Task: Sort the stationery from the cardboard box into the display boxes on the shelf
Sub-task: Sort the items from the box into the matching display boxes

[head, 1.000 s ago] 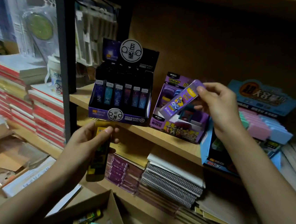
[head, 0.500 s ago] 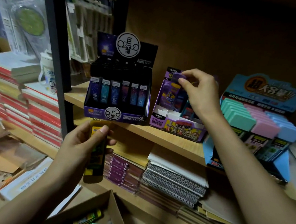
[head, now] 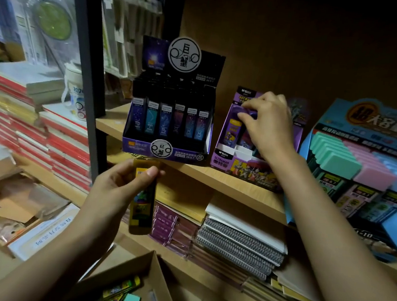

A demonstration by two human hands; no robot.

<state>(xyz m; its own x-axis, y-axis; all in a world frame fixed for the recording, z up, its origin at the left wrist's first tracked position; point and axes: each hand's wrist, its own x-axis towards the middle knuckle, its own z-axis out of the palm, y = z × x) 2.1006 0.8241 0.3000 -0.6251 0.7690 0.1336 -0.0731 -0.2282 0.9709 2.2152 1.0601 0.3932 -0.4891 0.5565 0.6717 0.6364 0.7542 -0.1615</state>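
Evidently light and stiff (slick plastic), the purple case (head: 233, 130) sat pinched top-end beneath the right hand (head: 267, 128), the yellow case (head: 142, 202) gripped in the left hand (head: 117, 187).

- Open room above the boxes on the shelf (head: 237, 187), in front of the brown back panel (head: 301, 50).
- Narrow gap between the black display box (head: 167, 132) and the purple display box (head: 251, 172).
- Black upright post (head: 86, 65) closes the left side; the blue display box (head: 379, 122) closes the right.
- Right hand (head: 266, 123) covers the purple box's rear.
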